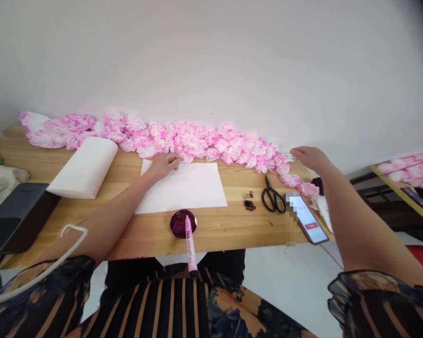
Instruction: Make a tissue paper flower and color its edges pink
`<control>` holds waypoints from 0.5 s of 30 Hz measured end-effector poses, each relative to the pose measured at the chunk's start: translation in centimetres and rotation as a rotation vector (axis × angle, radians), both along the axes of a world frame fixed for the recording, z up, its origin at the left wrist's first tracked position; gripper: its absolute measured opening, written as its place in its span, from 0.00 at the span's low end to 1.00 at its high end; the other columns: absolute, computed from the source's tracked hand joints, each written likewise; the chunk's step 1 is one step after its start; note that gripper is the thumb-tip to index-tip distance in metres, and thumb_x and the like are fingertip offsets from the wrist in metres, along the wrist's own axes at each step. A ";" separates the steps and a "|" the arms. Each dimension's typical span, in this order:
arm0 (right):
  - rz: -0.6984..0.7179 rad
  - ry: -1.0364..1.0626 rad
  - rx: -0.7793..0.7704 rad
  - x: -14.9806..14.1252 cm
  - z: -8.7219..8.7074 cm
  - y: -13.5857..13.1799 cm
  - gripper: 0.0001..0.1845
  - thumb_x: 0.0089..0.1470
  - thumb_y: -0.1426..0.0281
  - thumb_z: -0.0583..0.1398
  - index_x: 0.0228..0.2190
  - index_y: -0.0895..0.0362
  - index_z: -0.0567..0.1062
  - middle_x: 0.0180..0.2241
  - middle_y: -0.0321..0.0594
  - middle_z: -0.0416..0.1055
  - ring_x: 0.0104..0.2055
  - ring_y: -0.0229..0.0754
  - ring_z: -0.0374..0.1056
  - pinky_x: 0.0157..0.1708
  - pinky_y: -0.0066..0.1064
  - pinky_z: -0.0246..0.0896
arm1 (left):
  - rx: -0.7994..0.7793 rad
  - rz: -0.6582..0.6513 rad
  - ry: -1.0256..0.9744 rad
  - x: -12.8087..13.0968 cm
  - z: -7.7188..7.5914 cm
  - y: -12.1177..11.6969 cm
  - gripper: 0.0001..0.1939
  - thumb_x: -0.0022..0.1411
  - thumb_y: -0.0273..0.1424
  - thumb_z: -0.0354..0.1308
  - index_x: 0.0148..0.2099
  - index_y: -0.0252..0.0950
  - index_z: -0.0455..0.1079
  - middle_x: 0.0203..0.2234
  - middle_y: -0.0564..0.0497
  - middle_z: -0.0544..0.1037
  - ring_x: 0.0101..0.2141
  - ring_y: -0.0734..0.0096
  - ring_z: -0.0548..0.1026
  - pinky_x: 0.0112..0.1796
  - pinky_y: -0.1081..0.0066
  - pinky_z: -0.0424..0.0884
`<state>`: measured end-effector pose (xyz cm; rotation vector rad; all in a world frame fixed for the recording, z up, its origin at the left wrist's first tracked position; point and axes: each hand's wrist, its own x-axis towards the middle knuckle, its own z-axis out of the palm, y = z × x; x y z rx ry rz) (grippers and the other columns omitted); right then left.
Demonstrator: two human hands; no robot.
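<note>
My left hand (165,165) is over the far edge of a white paper sheet (186,188), its fingers curled together close to the pink and white ruffled flowers (193,141). Whatever may be between those fingertips is hidden. Off to the right, my right hand (310,158) is raised beside the end of the flower row, fingers pressed together and pointing left; anything in them cannot be made out. In front of the sheet, a pink marker (190,244) rests with one end on a dark purple round dish (178,225), its black end jutting past the table edge.
Black-handled scissors (274,198), small dark rings or bands (249,202) and a lit phone (309,220) lie to the right. At left are a stack of white tissue (86,166), a dark grey box (19,216) and a white cable (74,232). A wall (211,61) closes the back.
</note>
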<state>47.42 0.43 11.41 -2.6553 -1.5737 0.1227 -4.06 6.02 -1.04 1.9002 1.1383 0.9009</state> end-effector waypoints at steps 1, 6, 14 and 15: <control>0.011 -0.016 -0.065 0.4 0.4 -0.6 0.25 0.67 0.59 0.54 0.54 0.62 0.78 0.53 0.53 0.77 0.50 0.48 0.70 0.48 0.34 0.56 | -0.001 0.000 0.003 0.0 -0.1 0.0 0.16 0.61 0.42 0.55 0.34 0.35 0.76 0.23 0.51 0.77 0.25 0.72 0.69 0.29 0.72 0.61; -0.011 -0.109 -0.252 2.7 0.7 -3.5 0.20 0.63 0.60 0.58 0.45 0.60 0.81 0.53 0.56 0.77 0.50 0.54 0.70 0.49 0.38 0.55 | -0.023 0.017 -0.004 0.0 -0.4 0.2 0.17 0.60 0.43 0.56 0.36 0.35 0.77 0.22 0.52 0.77 0.23 0.74 0.67 0.27 0.73 0.59; -0.090 -0.041 -0.189 5.3 -1.8 -5.5 0.08 0.43 0.74 0.69 0.25 0.56 0.75 0.32 0.48 0.78 0.36 0.47 0.68 0.41 0.39 0.56 | -0.019 0.020 -0.018 -0.1 -0.5 0.1 0.17 0.59 0.44 0.57 0.35 0.36 0.77 0.22 0.52 0.77 0.23 0.74 0.67 0.26 0.74 0.59; -0.095 -0.016 -0.162 5.4 -2.3 -5.6 0.08 0.42 0.75 0.68 0.23 0.55 0.74 0.28 0.45 0.76 0.32 0.46 0.66 0.39 0.39 0.56 | -0.016 0.018 -0.023 -0.1 -0.5 0.1 0.17 0.60 0.44 0.57 0.35 0.36 0.77 0.22 0.52 0.77 0.23 0.74 0.67 0.26 0.74 0.59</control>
